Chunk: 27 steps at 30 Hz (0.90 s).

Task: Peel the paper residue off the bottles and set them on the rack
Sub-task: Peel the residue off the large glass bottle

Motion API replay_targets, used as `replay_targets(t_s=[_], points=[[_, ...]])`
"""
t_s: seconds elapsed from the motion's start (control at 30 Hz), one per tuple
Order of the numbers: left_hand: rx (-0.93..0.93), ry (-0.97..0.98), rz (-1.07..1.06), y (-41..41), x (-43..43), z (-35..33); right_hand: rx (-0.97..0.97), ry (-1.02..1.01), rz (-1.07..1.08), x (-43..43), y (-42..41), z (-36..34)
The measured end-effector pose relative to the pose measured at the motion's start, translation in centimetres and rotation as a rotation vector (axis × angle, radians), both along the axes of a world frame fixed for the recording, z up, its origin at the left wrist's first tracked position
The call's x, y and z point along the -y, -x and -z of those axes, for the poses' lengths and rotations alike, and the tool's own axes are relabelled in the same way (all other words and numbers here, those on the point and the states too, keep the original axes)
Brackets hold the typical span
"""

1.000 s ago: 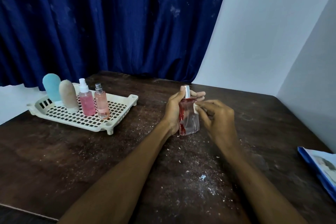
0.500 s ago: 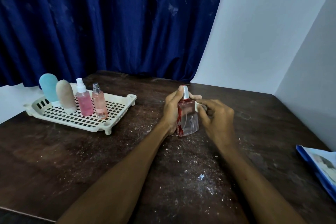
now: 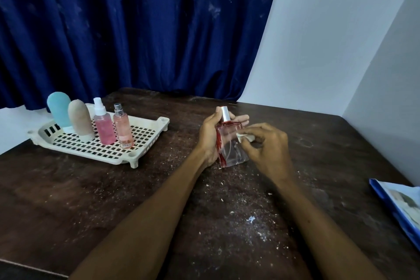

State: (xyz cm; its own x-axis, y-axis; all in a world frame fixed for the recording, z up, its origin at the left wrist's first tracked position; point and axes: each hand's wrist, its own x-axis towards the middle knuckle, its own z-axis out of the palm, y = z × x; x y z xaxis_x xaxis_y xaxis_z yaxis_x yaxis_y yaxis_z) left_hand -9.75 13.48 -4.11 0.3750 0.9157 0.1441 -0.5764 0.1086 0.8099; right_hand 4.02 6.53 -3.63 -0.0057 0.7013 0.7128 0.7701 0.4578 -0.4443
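A clear square glass bottle (image 3: 229, 143) with red edges and a silver sprayer stands upright mid-table, its base touching the dark wooden table (image 3: 113, 200). My left hand (image 3: 210, 136) wraps it from the left and behind. My right hand (image 3: 266, 145) pinches a white scrap of paper (image 3: 244, 137) at the bottle's right edge. On the cream plastic rack (image 3: 145, 141) at the left stand several bottles: a blue tube (image 3: 59, 109), a beige tube (image 3: 80, 120), a pink spray bottle (image 3: 104, 126) and a smaller pink spray bottle (image 3: 123, 128).
White paper flecks (image 3: 251, 219) litter the table in front of me. A blue-edged booklet (image 3: 402, 207) lies at the right edge. A blue curtain hangs behind the table and a white wall stands at the right.
My right hand has pulled the white scrap outward from the bottle's right side. The bottle stays in my left hand at the same spot.
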Motion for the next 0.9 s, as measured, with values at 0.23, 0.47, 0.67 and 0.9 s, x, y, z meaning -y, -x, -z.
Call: replay_targets(t_s=[0.23,0.47,0.67,0.9], points=[[-0.041,0.029,-0.032,-0.5,-0.1,0.6,0.032,-0.057,-0.012,0.1,0.2,-0.2],[-0.021,0.161,-0.007,-0.3,-0.7,1.0,0.095,0.12,-0.119,0.5,-0.5,-0.5],[-0.068,0.19,-0.008,-0.4,-0.6,0.9,0.103,-0.012,-0.056,0.0,-0.3,-0.1],[-0.068,0.18,-0.022,0.0,-0.5,0.8,0.134,0.105,-0.15,0.8,-0.7,-0.9]])
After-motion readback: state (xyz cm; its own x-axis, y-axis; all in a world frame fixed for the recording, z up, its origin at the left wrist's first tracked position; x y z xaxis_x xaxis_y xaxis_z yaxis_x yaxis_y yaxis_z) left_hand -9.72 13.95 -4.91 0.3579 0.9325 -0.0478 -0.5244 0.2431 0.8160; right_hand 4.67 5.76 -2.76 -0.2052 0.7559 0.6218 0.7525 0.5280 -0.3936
